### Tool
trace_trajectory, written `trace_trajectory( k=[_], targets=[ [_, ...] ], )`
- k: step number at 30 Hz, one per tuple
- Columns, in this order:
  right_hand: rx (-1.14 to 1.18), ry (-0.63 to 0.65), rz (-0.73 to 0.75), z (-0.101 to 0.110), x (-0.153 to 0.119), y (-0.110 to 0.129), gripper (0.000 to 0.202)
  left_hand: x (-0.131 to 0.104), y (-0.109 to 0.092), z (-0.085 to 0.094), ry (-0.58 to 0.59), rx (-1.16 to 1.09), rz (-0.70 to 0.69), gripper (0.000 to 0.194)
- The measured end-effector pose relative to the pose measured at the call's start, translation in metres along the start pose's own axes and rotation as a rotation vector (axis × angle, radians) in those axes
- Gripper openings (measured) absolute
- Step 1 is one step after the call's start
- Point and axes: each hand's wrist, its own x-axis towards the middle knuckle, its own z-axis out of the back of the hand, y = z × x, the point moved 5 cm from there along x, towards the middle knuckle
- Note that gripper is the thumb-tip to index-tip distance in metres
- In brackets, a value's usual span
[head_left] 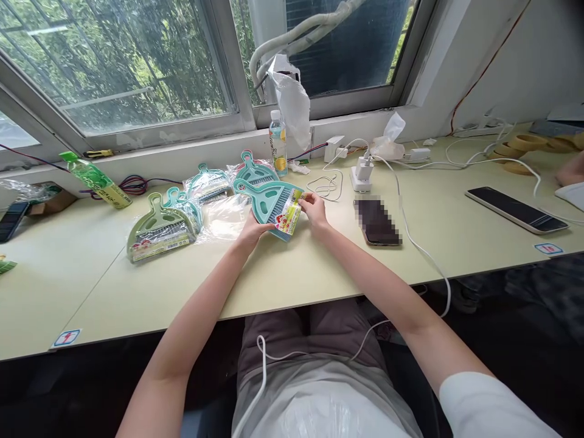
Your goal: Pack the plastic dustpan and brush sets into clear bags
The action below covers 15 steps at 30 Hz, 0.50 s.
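Between my two hands is a teal dustpan and brush set (pixel 266 199) with a colourful label card (pixel 288 213) across its bristles. My left hand (pixel 253 232) grips its lower left edge, thumb on the front. At the upper right corner of the card, my right hand (pixel 314 208) pinches the edge with its fingers. Behind the held set lies another teal set (pixel 249 164), and to the left a wrapped teal set (pixel 207 182). An olive green set (pixel 159 228) in clear wrap rests on the table further left.
A green bottle (pixel 98 181) lies at the left, and a clear bottle (pixel 278 143) stands by the window. Right of my hands are a phone (pixel 378 222), a white charger (pixel 362 174) with cables, and another phone (pixel 515 210). Tape rolls (pixel 524 143) and a person's hand are far right.
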Motion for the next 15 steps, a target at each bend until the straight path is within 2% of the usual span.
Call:
trace_trajectory(
  k=[7,15],
  targets=[
    [-0.132,-0.053,0.131,-0.003,-0.006,0.011,0.022,0.001,0.005,-0.004,0.0,-0.027,-0.045,0.097],
    [-0.196,-0.078,0.263,-0.001,-0.007,0.013,0.029,-0.004,0.001,-0.013,0.105,-0.035,-0.027,0.099]
  ],
)
